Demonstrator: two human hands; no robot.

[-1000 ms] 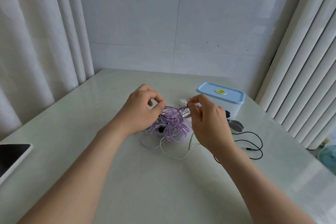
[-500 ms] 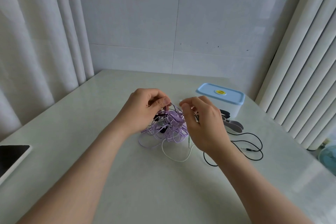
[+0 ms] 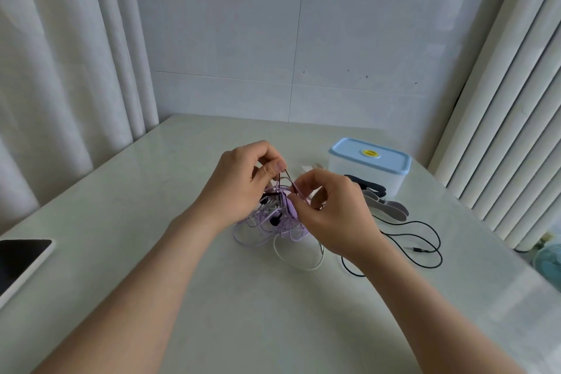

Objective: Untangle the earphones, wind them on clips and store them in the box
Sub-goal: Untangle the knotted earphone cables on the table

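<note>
A tangle of earphones (image 3: pixel 270 226), mostly purple cord with white and black strands, lies mid-table. My left hand (image 3: pixel 239 185) pinches a black cord at the top of the tangle. My right hand (image 3: pixel 331 215) pinches a purple cord right beside it, fingers curled. A black cord (image 3: pixel 425 240) with its plug trails off to the right. A white loop (image 3: pixel 299 264) hangs out toward me. Flat winding clips (image 3: pixel 385 206), dark and grey, lie fanned by the box (image 3: pixel 368 165), which is clear with a closed light blue lid.
A tablet (image 3: pixel 21 261) with a dark screen lies at the table's left edge. Curtains hang on both sides, and a tiled wall stands behind the pale table (image 3: pixel 243 313). A teal fan (image 3: pixel 549 261) shows at the lower right, off the table.
Both hands have come closer together above the tangle. My right hand moved left and slightly toward me; the cords are pulled up a little between the fingertips.
</note>
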